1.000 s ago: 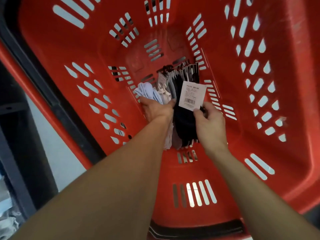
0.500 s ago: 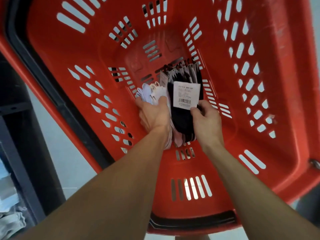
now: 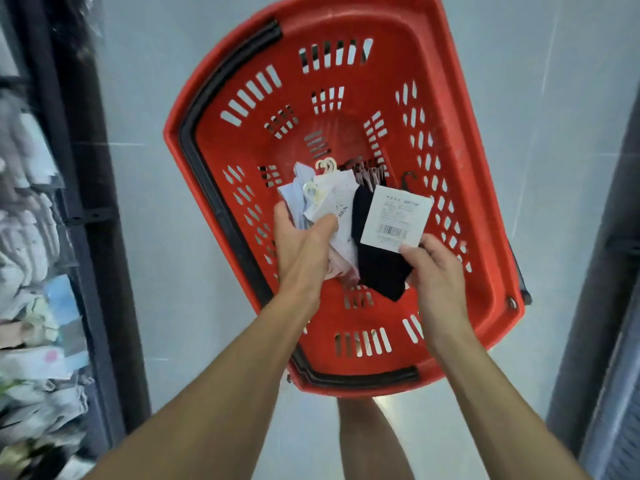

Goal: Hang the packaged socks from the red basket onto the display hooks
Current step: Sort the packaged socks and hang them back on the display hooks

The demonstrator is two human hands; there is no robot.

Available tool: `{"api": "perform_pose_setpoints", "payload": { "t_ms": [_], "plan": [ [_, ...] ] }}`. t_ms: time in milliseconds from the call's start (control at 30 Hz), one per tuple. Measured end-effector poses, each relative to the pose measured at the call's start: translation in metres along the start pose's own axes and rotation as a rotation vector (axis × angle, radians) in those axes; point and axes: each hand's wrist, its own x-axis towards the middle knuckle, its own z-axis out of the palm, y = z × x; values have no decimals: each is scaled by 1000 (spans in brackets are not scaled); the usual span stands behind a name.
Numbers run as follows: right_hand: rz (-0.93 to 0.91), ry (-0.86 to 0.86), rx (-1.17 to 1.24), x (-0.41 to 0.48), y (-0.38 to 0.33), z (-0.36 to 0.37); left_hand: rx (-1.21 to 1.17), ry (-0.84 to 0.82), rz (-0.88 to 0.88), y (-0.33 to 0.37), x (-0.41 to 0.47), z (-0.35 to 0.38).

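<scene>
Over the red perforated plastic basket (image 3: 485, 188), which sits on the pale tiled floor (image 3: 156, 237): step in hand is lifting stock out.

Left hand (image 3: 301, 244): fingers curled round a bundle of pale white-and-lilac packaged socks (image 3: 325, 199), cream hanger loops uppermost.

Right hand (image 3: 436, 268): fingers pinch a dark navy sock pair (image 3: 377, 268) at its white barcode card (image 3: 396, 218).

More carded socks (image 3: 370, 173) lie on the basket bottom.

Next move, as judged: carry both lots to the blurred display rack (image 3: 31, 237) at left, loops leading. Hooks themselves not discernible.

Room: open floor between basket rim and black rack upright (image 3: 83, 202). Grey fixture (image 3: 606, 271) close on the right.
</scene>
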Motion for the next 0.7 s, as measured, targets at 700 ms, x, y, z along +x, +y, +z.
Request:
{"api": "perform_pose_setpoints", "payload": {
  "t_ms": [700],
  "plan": [
    [-783,-495,-271,-343,-369,47,-637,53,633,270,-341,-232]
  ]
}}
